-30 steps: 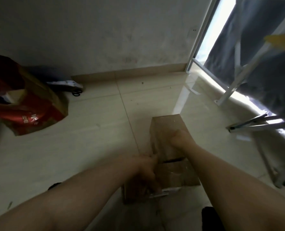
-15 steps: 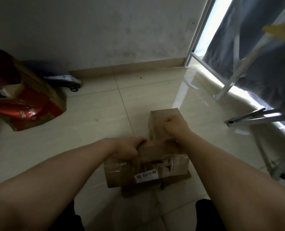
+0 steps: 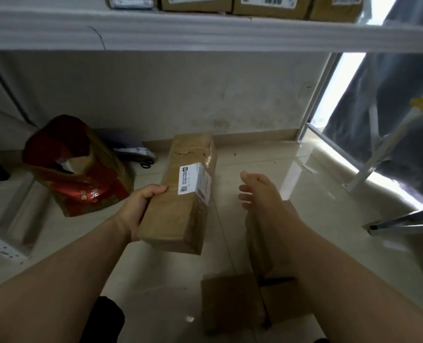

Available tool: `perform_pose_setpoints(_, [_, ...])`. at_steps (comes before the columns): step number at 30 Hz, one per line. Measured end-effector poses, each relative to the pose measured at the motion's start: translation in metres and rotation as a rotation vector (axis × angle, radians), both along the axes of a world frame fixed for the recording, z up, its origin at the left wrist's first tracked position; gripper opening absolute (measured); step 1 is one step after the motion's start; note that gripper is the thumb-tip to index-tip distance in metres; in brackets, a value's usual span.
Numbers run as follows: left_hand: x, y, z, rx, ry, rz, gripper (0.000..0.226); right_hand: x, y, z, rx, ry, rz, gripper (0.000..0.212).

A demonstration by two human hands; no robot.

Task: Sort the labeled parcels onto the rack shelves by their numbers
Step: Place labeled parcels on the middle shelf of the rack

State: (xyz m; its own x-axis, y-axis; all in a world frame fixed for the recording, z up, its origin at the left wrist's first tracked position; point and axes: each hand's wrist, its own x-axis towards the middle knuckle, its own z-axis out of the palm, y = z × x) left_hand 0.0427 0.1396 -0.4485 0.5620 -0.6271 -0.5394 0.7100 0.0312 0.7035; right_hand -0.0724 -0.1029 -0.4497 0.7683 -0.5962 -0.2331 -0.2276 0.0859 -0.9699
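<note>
Since the earlier frame, the long taped parcel (image 3: 180,209) has been lifted clear of the floor (image 3: 312,184), and the view has been raised so that a rack shelf (image 3: 205,30) now crosses the top, with labelled boxes (image 3: 267,4) already set on it.

At the far left a red gift bag (image 3: 77,167) stands on the floor, well apart from the work. The parcel is held in the air by the left hand (image 3: 138,209) alone, gripped at its left edge with the thumb over the top face. Its white label (image 3: 192,179) faces up, but the print is too blurred to be read. The right hand (image 3: 257,191) hangs open beside the parcel, touching nothing. Two more cardboard parcels (image 3: 230,303) lie on the floor below the right forearm.

The main risk is judged to be the one-sided grip: much of the length is unsupported, so the far end could dip or the glossy tape could slide out of the fingers. The far end could also be knocked against the shelf edge on the way up. A misread number would send the parcel to the wrong shelf.
</note>
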Motion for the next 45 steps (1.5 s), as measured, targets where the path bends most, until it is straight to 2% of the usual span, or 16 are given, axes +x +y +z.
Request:
perform_pose_setpoints(3, [-0.001,-0.001,0.001,-0.105,0.033,-0.001,0.051,0.007,0.010,0.007,0.137,0.021,0.107,0.028])
perform_pose_setpoints(7, [0.000,-0.008,-0.001,-0.269,0.040,-0.047,0.078,0.011,0.021,0.012,0.225,0.023,0.264,0.045])
perform_pose_setpoints(11, [-0.006,-0.020,0.000,-0.302,0.040,-0.067,0.042,0.015,0.026,0.014,0.393,-0.067,0.343,0.066])
perform_pose_setpoints(13, [-0.008,-0.024,-0.002,-0.278,0.026,-0.066,0.041,0.018,0.027,0.011,0.503,-0.178,0.372,0.069])
perform_pose_setpoints(14, [-0.009,-0.025,-0.002,-0.273,0.024,-0.050,0.044,0.019,0.028,0.012,0.552,-0.223,0.380,0.069])
perform_pose_setpoints(16, [-0.005,-0.025,-0.007,-0.281,0.058,-0.044,0.081,0.022,0.027,0.013,0.581,-0.259,0.400,0.068])
perform_pose_setpoints(18, [-0.003,-0.024,-0.006,-0.309,0.115,-0.086,0.110,0.025,0.026,0.015,0.536,-0.249,0.374,0.066])
perform_pose_setpoints(20, [0.000,-0.028,-0.004,-0.311,0.149,-0.095,0.111,0.026,0.024,0.017,0.511,-0.268,0.313,0.061])
perform_pose_setpoints(21, [0.000,-0.029,-0.001,-0.301,0.180,-0.095,0.102,0.026,0.023,0.018,0.516,-0.279,0.276,0.056])
perform_pose_setpoints(23, [0.000,-0.031,0.004,-0.244,0.154,-0.043,0.057,0.027,0.019,0.019,0.527,-0.262,0.153,0.047])
perform_pose_setpoints(24, [0.001,-0.029,0.006,-0.203,0.101,-0.026,0.049,0.028,0.016,0.018,0.514,-0.235,0.087,0.045])
perform_pose_setpoints(28, [0.011,-0.015,0.001,-0.117,0.007,-0.109,0.076,0.029,0.005,0.004,0.409,-0.107,-0.043,0.076])
perform_pose_setpoints(30, [0.015,-0.013,-0.005,-0.089,-0.019,-0.170,0.087,0.027,0.005,-0.002,0.347,-0.063,-0.050,0.080])
perform_pose_setpoints(35, [0.007,-0.022,-0.009,-0.036,-0.068,-0.261,0.088,0.029,0.014,-0.003,0.239,0.052,0.132,0.069])
perform_pose_setpoints(40, [0.005,-0.027,-0.014,0.028,-0.140,-0.221,0.079,0.029,0.027,0.005,0.074,0.069,0.403,0.033])
perform_pose_setpoints(45, [0.008,-0.023,-0.016,-0.096,-0.070,-0.049,0.049,0.031,0.030,0.004,-0.060,0.093,0.573,0.062])
